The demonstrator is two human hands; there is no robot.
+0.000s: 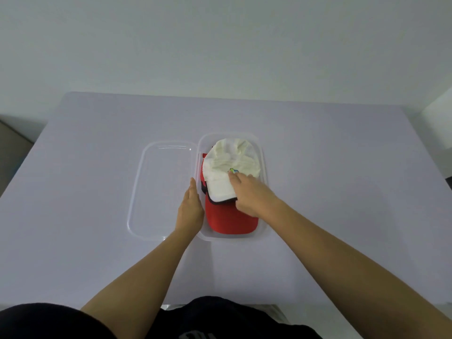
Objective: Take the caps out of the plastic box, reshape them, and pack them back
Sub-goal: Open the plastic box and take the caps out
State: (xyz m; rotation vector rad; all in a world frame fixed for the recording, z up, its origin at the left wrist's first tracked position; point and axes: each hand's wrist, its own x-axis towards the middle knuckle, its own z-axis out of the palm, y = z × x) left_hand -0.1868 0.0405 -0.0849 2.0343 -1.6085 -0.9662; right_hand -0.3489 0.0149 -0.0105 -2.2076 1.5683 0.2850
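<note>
A clear lid lies flat near the middle of the table, just left of the plastic box. The left hand, its grip open and flat with nothing in it, braces the box's left wall. Inside, a white cap sits atop a dark cap and a red cap. The right hand rests on the white cap's brim, fingers curled at its edge; whether that grip has closed cannot be told. Best lifted by the brim, straight up, so the box stays steady and the caps beneath stay put.
</note>
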